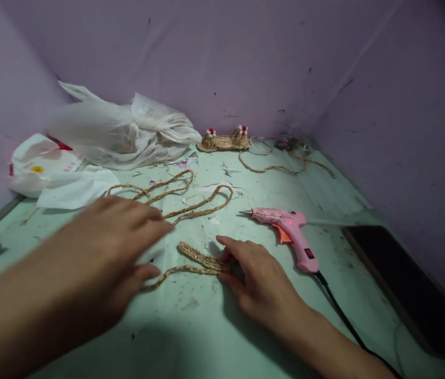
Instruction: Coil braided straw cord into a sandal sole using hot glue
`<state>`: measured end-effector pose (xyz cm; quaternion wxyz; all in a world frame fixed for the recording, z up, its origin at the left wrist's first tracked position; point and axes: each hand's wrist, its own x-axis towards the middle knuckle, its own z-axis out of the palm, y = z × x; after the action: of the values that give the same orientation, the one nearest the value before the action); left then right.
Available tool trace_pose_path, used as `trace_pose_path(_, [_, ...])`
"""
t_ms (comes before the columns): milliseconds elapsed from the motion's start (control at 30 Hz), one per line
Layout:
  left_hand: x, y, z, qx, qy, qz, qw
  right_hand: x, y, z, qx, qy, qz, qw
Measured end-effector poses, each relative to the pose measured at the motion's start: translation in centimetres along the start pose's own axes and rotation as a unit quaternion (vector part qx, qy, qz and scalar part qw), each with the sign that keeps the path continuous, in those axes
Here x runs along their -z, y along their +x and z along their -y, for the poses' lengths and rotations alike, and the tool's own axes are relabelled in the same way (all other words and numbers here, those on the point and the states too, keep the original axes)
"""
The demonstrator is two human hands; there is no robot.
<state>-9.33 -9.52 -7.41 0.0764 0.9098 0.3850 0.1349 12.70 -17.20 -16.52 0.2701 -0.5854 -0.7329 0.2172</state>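
Right hand (259, 281) clamped on braided cord (200, 257), left hand (114, 250) unclenched over stained mint tabletop (202, 329), mauve walls (214, 58) beyond.

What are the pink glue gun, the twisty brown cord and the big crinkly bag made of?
Pink glue gun: probably hard plastic, smooth and moulded-looking; its silvery nozzle looks like metal.
Twisty brown cord: likely dry plant fibre, rough and matte, with twisted strands showing.
Big crinkly bag: seemingly thin plastic film, whitish, bunched and wrinkled.
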Motion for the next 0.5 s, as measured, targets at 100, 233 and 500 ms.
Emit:
trace_pose_path(100, [-3.2,0.7,-1.6,-0.06,-0.002,0.116,0.991,0.2,0.0,0.0,0.007,-0.01,-0.01,1.0])
trace_pose_path(233, [-6.2,1.2,-1.2,-0.035,-0.041,0.135,0.989,0.9,0.2,0.0,0.013,-0.019,-0.017,1.0])
trace_pose_path(500, [-7.4,1.3,-1.6,-0.046,-0.057,0.127,0.989,1.0,0.6,0.4,0.033,-0.039,-0.089,0.995])
